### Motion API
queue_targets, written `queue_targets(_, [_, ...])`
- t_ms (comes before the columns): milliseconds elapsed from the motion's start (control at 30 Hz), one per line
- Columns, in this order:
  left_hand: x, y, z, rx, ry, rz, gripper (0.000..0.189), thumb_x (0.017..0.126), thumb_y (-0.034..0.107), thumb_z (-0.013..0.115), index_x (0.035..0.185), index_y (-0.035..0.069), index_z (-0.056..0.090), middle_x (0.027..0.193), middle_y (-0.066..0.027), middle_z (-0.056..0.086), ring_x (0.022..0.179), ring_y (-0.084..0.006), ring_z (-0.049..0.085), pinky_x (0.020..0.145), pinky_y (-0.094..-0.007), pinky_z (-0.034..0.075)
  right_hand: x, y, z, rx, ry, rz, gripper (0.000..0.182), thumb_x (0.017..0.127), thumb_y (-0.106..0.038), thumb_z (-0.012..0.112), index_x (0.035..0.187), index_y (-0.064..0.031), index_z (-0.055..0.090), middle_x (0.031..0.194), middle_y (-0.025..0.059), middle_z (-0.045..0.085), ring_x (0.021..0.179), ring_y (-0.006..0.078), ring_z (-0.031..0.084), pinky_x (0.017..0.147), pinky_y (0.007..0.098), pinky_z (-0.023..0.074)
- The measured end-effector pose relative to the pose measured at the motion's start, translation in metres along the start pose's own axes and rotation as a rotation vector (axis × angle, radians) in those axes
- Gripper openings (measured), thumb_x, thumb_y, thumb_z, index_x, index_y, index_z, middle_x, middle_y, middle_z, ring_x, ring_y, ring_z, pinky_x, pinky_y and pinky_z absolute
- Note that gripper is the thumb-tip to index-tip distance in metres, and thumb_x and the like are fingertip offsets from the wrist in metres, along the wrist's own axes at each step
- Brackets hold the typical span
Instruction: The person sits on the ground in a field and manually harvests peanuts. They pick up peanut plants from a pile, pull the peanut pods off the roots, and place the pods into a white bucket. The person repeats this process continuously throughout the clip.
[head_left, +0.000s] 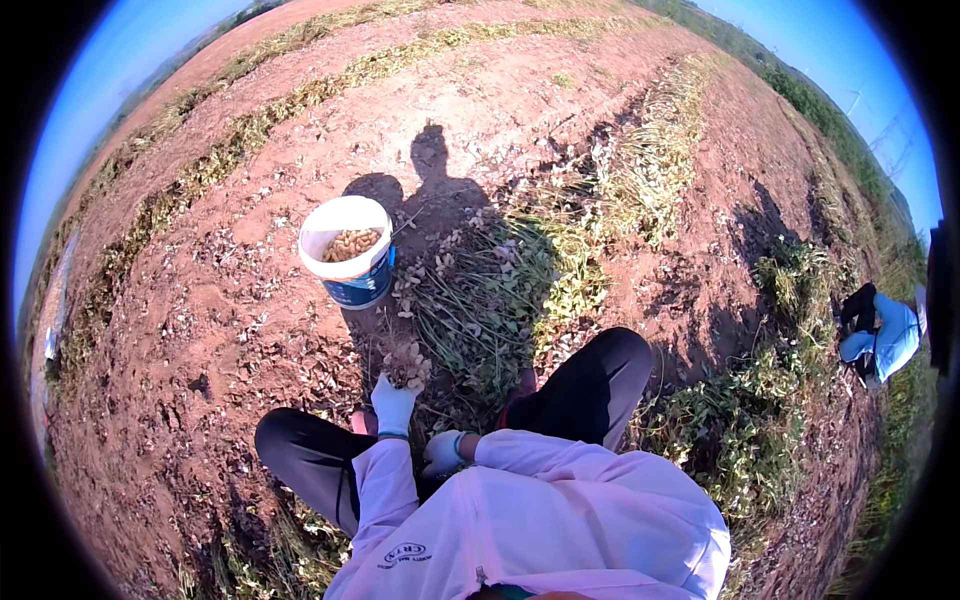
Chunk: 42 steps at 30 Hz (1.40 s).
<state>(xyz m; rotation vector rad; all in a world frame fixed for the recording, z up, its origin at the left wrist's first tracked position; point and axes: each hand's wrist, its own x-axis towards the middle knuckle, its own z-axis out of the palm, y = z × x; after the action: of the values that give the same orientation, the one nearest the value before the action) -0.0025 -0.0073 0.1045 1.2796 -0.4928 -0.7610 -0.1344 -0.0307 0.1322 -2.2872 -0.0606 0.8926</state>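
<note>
My left hand (394, 409), in a white work glove, grips a clump of peanut roots and pods (407, 365) between my knees. My right hand (445, 452), also gloved, rests low near my lap. Its fingers are partly hidden, and I cannot tell what it holds. Just ahead stands an upright white bucket (346, 214) with a blue printed label, partly filled with peanuts in their shells (350, 245). To the right of the bucket lies a heap of pulled peanut plants (487, 300), green leaves and stems with pale pods along its left side.
My bent knees (592, 382) flank the work area. A row of drying peanut plants (652, 165) runs away ahead to the right, over reddish soil (225, 315). At the far right, another person in light blue (892, 337) is bent low beside more plants (750, 420).
</note>
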Motion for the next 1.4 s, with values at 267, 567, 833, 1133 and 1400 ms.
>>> queue_targets(267, [0.012,0.002,0.005,-0.961,0.022,-0.450,0.040,0.092,0.025,0.035,0.124,0.005,0.049,0.109,-0.0149,0.055,0.086,-0.0306,0.051,0.079,-0.0421,0.042,-0.052,0.013,-0.022,0.054,0.348,-0.191,0.038,0.087,-0.038,0.048,0.090,-0.0041,0.064,0.085,0.0153,0.063,0.081,0.0346,0.059,0.074,0.0432,0.0464])
queue_targets(567, [-0.023,0.007,0.009,-0.774,-0.272,-0.284,0.040,0.083,0.005,0.047,0.123,0.000,0.049,0.112,-0.0132,0.055,0.099,-0.0291,0.054,0.088,-0.0448,0.046,-0.071,0.014,-0.030,0.316,0.618,-0.213,0.037,0.083,-0.039,0.056,0.077,-0.0040,0.066,0.071,0.0184,0.059,0.067,0.0361,0.059,0.063,0.0422,0.0471])
queue_targets(833, [-0.022,0.048,0.018,-0.652,0.223,-0.378,0.020,0.082,0.005,0.048,0.101,0.004,0.052,0.088,-0.0056,0.047,0.079,-0.0208,0.046,0.072,-0.0351,0.040,-0.075,0.022,-0.056,1.512,0.816,-0.172,0.031,0.094,-0.020,0.049,0.113,0.0017,0.058,0.067,0.0013,0.057,0.053,0.0068,0.049,0.047,0.0203,0.0384])
queue_targets(1133, [-0.003,0.012,0.008,-1.241,-0.095,-0.537,0.018,0.091,0.025,0.038,0.088,0.011,0.050,0.079,-0.0045,0.045,0.073,-0.0197,0.042,0.065,-0.0384,0.036,-0.059,0.048,-0.065,1.348,1.260,-0.020,0.026,0.093,-0.014,0.051,0.115,-0.0013,0.057,0.089,0.0027,0.062,0.067,0.0051,0.053,0.059,0.0178,0.0426])
queue_targets(1400, [-0.025,-0.047,-0.016,-0.509,-0.264,-0.367,0.037,0.095,0.018,0.034,0.124,-0.001,0.046,0.115,-0.0171,0.055,0.098,-0.0336,0.058,0.081,-0.0472,0.051,-0.055,0.038,-0.065,0.927,1.072,-0.026,0.021,0.084,-0.010,0.059,0.102,0.0002,0.065,0.081,0.0013,0.066,0.075,0.0056,0.059,0.067,0.0226,0.0477])
